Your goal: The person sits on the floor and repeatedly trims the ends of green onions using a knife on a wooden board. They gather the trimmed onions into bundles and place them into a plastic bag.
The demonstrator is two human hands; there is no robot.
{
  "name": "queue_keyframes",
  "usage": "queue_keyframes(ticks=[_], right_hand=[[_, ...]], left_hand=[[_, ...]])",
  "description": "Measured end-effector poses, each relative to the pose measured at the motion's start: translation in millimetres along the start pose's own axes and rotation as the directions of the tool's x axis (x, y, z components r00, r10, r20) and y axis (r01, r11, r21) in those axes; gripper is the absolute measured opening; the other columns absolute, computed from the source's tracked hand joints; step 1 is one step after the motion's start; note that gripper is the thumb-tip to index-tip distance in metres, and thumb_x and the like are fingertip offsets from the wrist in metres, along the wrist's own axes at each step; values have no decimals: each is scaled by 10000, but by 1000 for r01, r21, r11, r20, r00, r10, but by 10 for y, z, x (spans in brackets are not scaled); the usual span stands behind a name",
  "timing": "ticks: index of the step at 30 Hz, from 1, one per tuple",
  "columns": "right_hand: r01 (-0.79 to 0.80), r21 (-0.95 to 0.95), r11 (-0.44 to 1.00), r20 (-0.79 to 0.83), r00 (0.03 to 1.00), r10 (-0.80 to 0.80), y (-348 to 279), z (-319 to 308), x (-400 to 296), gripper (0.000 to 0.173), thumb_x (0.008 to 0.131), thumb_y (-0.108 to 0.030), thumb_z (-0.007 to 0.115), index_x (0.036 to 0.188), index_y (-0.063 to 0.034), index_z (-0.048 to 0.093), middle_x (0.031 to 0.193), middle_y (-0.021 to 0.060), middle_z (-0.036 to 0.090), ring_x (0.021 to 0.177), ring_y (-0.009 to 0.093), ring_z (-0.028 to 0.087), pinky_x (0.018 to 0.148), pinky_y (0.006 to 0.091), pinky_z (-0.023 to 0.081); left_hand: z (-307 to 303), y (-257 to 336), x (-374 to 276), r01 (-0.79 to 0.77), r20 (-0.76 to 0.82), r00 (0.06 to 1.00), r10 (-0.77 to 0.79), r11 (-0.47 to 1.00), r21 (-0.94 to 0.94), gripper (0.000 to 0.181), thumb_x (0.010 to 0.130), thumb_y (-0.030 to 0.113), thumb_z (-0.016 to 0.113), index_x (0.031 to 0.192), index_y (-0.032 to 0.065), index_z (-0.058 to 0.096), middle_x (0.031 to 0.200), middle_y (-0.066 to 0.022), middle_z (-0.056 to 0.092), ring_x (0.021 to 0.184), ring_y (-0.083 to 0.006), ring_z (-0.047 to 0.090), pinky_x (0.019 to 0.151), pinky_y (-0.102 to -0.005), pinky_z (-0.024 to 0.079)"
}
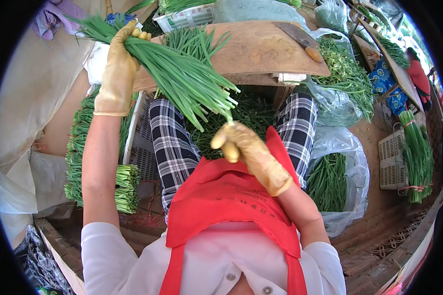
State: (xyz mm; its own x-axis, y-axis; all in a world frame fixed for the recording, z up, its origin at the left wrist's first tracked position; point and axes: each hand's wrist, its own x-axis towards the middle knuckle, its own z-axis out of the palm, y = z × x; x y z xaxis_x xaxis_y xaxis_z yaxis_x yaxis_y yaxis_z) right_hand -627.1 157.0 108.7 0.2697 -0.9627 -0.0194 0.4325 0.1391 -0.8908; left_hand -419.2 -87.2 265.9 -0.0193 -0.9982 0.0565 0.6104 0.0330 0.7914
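In a pale yellow rubber glove, my left hand (121,55) grips a loose bunch of garlic chives (181,75) above the left end of a wooden board (258,44). The leaf tips point up and left, and the pale stem ends fan out down to the right. My right hand (245,145), gloved the same way and slightly blurred, is at the lowest stem ends with its fingers curled. One stem end meets this glove; whether the fingers pinch it is unclear. More chives (192,46) lie on the board behind the bunch.
A wooden-handled cleaver (299,40) lies at the board's right end. Tied chive bundles (83,147) are stacked beside a white plastic crate (142,140) at left. Plastic bags (354,158) of greens stand at right. Loose leaves (243,114) lie between my knees. A person (418,79) sits far right.
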Motion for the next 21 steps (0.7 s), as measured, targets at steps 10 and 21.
queue_keyframes(ticks=[10, 21], right_hand=[[-176, 338, 925, -3, 982, 188, 147, -422, -15, 678, 971, -628, 401, 1273, -41, 556, 716, -22, 563, 630, 77, 528, 578, 226, 464], [19, 11, 1000, -205, 979, -16, -103, -74, 144, 158, 991, -198, 565, 975, -50, 618, 744, 13, 657, 450, 50, 398, 415, 212, 294]], left_hand=[[-361, 365, 14, -30, -45, 999, 25, 991, -128, 71, 892, 36, 607, 865, -22, 575, 686, -49, 543, 608, -195, 563, 713, -387, 579], [-367, 241, -324, -16, 125, 992, 29, 995, -100, 274, 893, 1, 570, 1155, -76, 550, 669, -9, 429, 583, -149, 466, 691, -324, 504]])
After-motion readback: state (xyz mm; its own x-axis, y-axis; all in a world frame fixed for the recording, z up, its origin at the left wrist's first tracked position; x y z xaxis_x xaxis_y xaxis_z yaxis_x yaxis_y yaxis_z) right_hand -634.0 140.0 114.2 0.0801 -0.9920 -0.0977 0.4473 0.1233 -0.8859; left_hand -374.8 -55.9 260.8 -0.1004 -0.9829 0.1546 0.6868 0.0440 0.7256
